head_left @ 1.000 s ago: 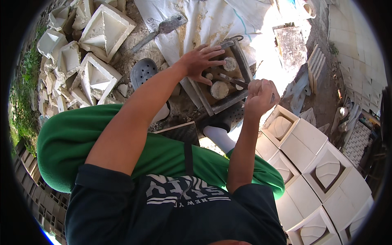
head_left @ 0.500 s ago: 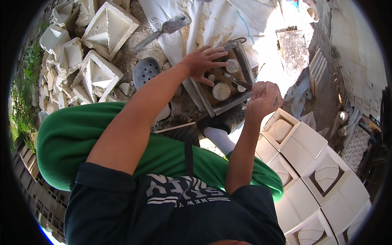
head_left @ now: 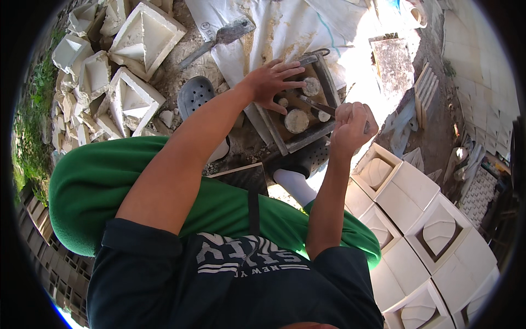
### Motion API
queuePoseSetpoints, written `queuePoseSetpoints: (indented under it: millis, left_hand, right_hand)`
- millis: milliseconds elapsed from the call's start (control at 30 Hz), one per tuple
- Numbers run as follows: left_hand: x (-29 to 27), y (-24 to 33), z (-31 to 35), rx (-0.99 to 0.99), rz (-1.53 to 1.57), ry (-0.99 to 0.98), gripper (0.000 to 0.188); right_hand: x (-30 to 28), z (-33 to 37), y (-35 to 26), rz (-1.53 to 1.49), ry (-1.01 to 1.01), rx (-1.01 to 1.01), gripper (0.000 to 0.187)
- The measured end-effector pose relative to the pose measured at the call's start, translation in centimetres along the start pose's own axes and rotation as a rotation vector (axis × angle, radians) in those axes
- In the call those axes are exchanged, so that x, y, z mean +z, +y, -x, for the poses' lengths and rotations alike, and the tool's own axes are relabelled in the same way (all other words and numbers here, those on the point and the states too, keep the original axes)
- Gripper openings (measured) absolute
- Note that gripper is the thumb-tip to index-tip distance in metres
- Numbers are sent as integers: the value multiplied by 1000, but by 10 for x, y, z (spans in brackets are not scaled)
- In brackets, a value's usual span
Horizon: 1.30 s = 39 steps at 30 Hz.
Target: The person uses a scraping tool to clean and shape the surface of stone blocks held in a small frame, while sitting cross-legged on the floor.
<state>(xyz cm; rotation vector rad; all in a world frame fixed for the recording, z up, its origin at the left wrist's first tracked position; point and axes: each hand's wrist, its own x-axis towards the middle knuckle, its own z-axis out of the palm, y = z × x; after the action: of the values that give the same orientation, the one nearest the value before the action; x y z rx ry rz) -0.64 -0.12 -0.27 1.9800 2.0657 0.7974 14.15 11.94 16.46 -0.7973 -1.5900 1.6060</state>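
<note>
Left hand lies spread, open, on the square mould at 12 o'clock. Right hand is fisted around a thin tool, its handle hidden in the fist, tip inside the mould beside 2 pale discs.

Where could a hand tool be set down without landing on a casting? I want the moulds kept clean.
The white sheet lies bare right of the trowel, above the square mould under the left hand. Crowded: the broken castings at left, the white blocks at lower right, below the right hand.
</note>
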Motion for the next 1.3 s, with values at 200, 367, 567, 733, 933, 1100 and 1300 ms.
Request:
queuePoseSetpoints:
  millis: [200,367,567,733,933,1100,1300]
  left_hand:
    - [-2,2,1,-18,-19,-44,92]
    - [-4,2,-5,2,-6,-48,93]
    - [-5,-1,-2,-3,-16,-82,97]
    - [-8,1,-6,36,-6,-136,97]
    - [0,-3,-14,-3,-13,-20,72]
    - [5,-3,-12,-84,-22,105,65]
    - [3,-2,-9,-92,-10,116,64]
  right_hand:
    - [-6,-4,20,256,-139,1,35]
    - [-19,-4,34,141,-294,-6,33]
    - [-15,-8,-12,85,-455,61,26]
    - [-8,-16,9,219,-528,-41,22]
    - [-17,-22,19,128,-567,-288,18]
    - [3,-18,16,164,-159,95,36]
    - [8,-4,8,89,113,104,35]
